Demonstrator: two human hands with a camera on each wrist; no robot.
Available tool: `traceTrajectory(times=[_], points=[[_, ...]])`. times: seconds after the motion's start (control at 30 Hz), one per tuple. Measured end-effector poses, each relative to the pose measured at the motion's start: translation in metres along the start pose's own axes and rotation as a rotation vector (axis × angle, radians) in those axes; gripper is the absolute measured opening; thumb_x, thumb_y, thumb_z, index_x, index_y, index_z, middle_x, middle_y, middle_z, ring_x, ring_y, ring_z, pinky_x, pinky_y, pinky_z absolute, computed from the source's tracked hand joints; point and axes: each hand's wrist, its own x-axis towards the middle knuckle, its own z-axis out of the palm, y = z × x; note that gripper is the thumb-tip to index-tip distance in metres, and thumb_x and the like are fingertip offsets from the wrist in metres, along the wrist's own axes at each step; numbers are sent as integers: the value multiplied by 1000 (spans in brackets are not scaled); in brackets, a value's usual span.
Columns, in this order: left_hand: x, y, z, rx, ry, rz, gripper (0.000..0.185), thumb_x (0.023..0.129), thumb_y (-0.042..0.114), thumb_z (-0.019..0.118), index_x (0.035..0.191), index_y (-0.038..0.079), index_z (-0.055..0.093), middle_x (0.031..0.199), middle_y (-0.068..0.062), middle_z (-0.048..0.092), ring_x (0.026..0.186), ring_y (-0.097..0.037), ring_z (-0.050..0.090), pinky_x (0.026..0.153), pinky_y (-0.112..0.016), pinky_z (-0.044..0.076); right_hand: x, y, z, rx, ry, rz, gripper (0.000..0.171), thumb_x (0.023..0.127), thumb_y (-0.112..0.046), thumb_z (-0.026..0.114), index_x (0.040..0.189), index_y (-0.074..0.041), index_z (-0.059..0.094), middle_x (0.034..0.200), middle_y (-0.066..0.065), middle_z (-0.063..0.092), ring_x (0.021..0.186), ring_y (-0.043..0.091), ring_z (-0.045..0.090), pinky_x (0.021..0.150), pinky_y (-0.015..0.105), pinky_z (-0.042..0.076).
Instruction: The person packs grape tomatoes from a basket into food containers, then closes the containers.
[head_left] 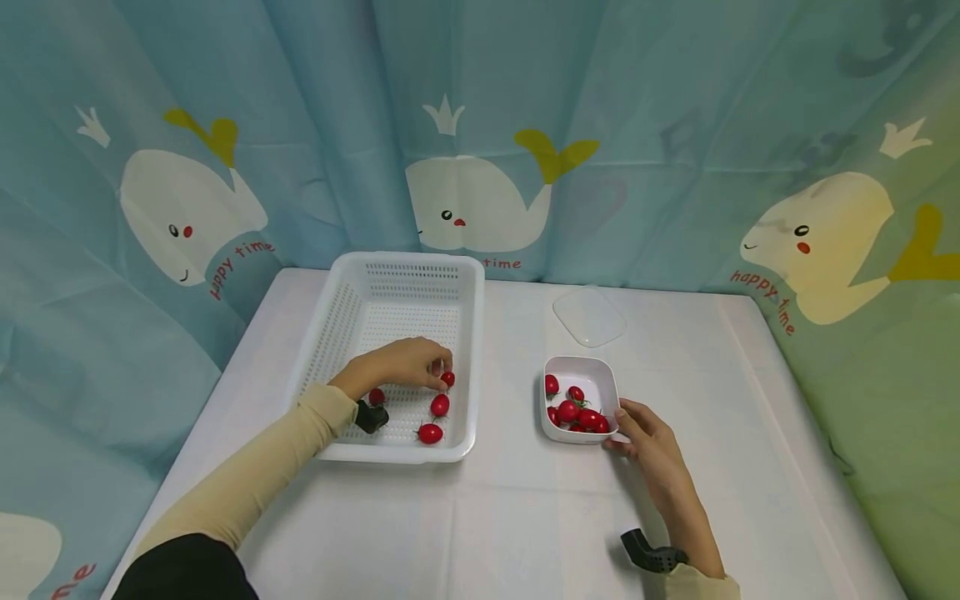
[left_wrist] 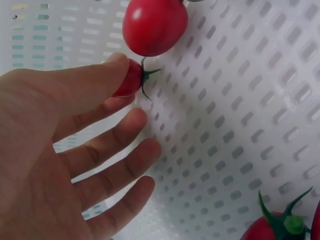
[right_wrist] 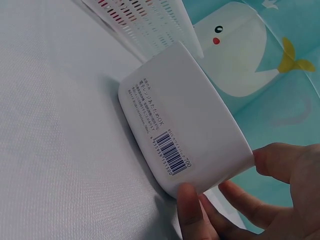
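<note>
My left hand (head_left: 401,362) is inside the white perforated basket (head_left: 478,358) and pinches a small red cherry tomato (left_wrist: 131,80) between thumb and index finger. Its other fingers are spread apart, as the left wrist view shows. Close to that hand lie more cherry tomatoes (head_left: 440,405) with green stems on the basket floor. My right hand (head_left: 652,442) holds a small white square container (right_wrist: 190,115) at its near right corner, with the thumb near the rim and fingers low on the side. Several cherry tomatoes (head_left: 567,411) sit in that container, which stands on the table.
A clear lid (head_left: 590,317) lies flat on the white-covered table (head_left: 525,517) behind the container. Behind the table hangs a blue-green curtain (head_left: 337,108) printed with whales. The basket stands to the container's left, its walls higher than the tomatoes.
</note>
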Motion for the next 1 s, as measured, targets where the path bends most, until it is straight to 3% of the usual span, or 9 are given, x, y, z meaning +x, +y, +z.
traceTrajectory(times=[0.23, 0.5, 0.8, 1.0], points=[[-2, -1, -3, -57, 21, 37, 14, 93, 26, 79, 102, 19, 71, 90, 2, 68, 86, -14, 59, 83, -30, 52, 1, 0, 0, 4, 1, 0, 58, 110, -39, 51, 157, -7, 39, 156, 20, 46, 91, 4, 70, 85, 14, 52], [-2, -1, -8, -137, 47, 115, 13, 93, 20, 79, 103, 16, 71, 95, 3, 73, 91, -12, 65, 92, -32, 57, 1, 2, 1, 13, -5, -8, 60, 110, -38, 51, 158, -4, 38, 155, 23, 46, 89, 6, 71, 83, 16, 53], [-9, 6, -18, -132, 94, 147, 13, 93, 20, 79, 104, 18, 71, 93, 5, 72, 88, -12, 64, 84, -29, 55, 0, 1, 1, 11, -5, -2, 60, 110, -39, 51, 157, -5, 38, 157, 21, 46, 93, 5, 69, 85, 13, 52], [-13, 13, -23, -130, 130, 158, 13, 96, 22, 76, 108, 20, 72, 97, 8, 73, 90, -11, 64, 87, -31, 53, 0, 0, 1, 6, -8, -3, 60, 110, -40, 50, 158, -6, 38, 158, 21, 45, 95, 3, 69, 87, 12, 51]])
